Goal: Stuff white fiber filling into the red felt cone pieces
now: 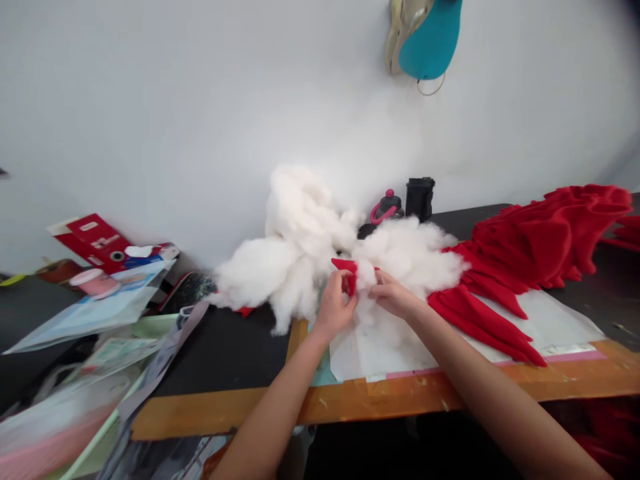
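Note:
Between both hands is a small pointed red fabric piece [351, 283], its tip aimed to the left. My left hand [336, 303] grips it from the left, fingers curled round its lower side. On the piece's right side sits a tuft of white fibre stuffing [367, 275]. My right hand [393, 295] is closed by that tuft, thumb and fingers together at the fabric's right edge; whether it pinches fibre or cloth is partly hidden. A loose heap of stuffing [410, 250] lies just behind my right hand, and a taller pile [300, 213] stands behind my left.
At the right, red fabric pieces [540, 240] are heaped over white paper [555, 317]. A dark bottle with a pink strap [387, 207] and a black holder [420, 197] stand by the wall. Orange tape [370, 400] lines the table's front edge. Plastic bags [95, 307] crowd the left.

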Motion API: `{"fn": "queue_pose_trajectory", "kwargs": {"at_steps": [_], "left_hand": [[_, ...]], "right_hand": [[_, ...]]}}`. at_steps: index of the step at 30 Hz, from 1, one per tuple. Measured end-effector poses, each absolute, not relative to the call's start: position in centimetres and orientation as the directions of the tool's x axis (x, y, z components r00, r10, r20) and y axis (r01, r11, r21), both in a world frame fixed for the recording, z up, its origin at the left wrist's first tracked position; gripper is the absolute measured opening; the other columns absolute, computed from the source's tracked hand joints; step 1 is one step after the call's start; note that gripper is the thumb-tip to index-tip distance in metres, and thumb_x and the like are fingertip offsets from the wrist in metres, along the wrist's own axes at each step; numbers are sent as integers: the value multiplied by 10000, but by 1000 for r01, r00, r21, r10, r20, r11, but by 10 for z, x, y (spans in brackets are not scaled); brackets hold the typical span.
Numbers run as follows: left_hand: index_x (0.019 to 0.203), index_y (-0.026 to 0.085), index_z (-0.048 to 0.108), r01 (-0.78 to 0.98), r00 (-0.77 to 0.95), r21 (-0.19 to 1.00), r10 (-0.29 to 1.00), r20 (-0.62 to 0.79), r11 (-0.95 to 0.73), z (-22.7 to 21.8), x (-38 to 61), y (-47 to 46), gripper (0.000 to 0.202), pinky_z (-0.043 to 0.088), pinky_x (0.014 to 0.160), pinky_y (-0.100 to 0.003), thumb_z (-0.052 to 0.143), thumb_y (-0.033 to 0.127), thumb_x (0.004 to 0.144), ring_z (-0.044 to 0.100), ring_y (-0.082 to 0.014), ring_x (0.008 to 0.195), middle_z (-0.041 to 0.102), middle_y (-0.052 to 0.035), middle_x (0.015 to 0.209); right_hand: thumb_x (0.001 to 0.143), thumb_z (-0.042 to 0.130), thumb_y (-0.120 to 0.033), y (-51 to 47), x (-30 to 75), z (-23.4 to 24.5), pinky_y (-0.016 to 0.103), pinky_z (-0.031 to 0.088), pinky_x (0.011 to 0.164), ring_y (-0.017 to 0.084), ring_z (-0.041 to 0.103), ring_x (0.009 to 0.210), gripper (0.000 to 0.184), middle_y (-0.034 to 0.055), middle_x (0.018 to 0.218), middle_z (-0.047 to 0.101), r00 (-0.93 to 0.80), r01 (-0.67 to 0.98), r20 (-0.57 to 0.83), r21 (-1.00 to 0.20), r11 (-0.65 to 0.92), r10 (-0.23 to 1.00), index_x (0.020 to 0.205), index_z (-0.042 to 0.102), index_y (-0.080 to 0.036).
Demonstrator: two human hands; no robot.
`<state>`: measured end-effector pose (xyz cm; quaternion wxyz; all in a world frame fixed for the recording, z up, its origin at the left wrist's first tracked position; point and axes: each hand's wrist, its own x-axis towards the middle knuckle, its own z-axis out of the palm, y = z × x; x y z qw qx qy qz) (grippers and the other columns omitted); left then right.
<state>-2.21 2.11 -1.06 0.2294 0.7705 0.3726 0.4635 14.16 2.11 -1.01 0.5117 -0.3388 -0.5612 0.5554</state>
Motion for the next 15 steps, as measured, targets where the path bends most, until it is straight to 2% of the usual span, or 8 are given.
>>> {"fn": "queue_pose_trajectory", "kwargs": {"at_steps": [2, 4, 7, 9, 10, 12, 13, 15], "left_hand": [[1018, 177, 528, 381, 204, 715, 808, 554, -586, -11, -26, 28, 316, 489, 745, -297, 577, 72, 724, 561, -177, 846, 563, -62, 964], [899, 170, 550, 397, 143, 747, 840, 524, -533, -13, -30, 33, 226, 478, 714, -289, 582, 77, 696, 557, -174, 799, 570, -42, 879], [796, 160, 569, 321, 99, 842, 900, 425, -433, -17, -33, 39, 139, 460, 664, -271, 609, 128, 667, 542, -162, 716, 575, -18, 769], [803, 153, 590, 211, 119, 897, 921, 371, -389, -18, -34, 41, 144, 451, 637, -257, 615, 167, 662, 538, -155, 697, 589, -17, 760], [811, 153, 596, 158, 143, 911, 922, 361, -381, -17, -34, 40, 147, 447, 626, -250, 608, 179, 667, 538, -153, 696, 593, -17, 762], [812, 155, 593, 84, 207, 912, 903, 377, -400, -13, -32, 36, 131, 447, 625, -244, 592, 190, 685, 547, -156, 717, 592, -19, 770], [801, 158, 585, 73, 239, 901, 885, 400, -427, -10, -31, 33, 110, 451, 634, -245, 590, 189, 696, 549, -157, 729, 585, -20, 772], [805, 163, 571, 82, 305, 864, 838, 453, -497, -3, -28, 26, 80, 461, 667, -254, 585, 193, 732, 549, -156, 748, 567, -28, 799]], "right_hand": [[648, 655, -211, 20, 137, -7, 301, 491, 742, 192, 596, 835, 249, 26, 864, 643, -273, -230, 256, -953, 195, 927, 887, 589, -187], [639, 720, -231, 19, 132, -6, 295, 489, 787, 190, 589, 915, 340, 39, 1001, 630, -192, -243, 309, -934, 260, 931, 943, 574, -194], [603, 770, -240, 17, 130, -4, 258, 497, 676, 147, 591, 823, 593, 28, 1123, 573, -22, -282, 234, -934, 219, 972, 1113, 468, -257], [582, 777, -220, 17, 132, -3, 257, 497, 660, 146, 597, 811, 745, 20, 1125, 568, -72, -328, 173, -934, 140, 982, 1216, 394, -299], [578, 770, -213, 18, 134, -2, 265, 496, 675, 154, 599, 823, 748, 19, 1092, 583, -137, -338, 164, -935, 110, 977, 1225, 404, -291], [575, 739, -200, 19, 137, -4, 265, 474, 678, 159, 584, 795, 583, 8, 959, 608, -221, -317, 180, -943, 104, 958, 1110, 509, -232], [573, 722, -193, 20, 138, -5, 257, 452, 654, 151, 560, 747, 461, -5, 872, 599, -202, -285, 195, -949, 133, 960, 998, 545, -207], [585, 689, -192, 22, 138, -10, 248, 402, 605, 133, 491, 666, 295, -34, 746, 542, -107, -199, 234, -957, 210, 966, 823, 515, -205]]}}
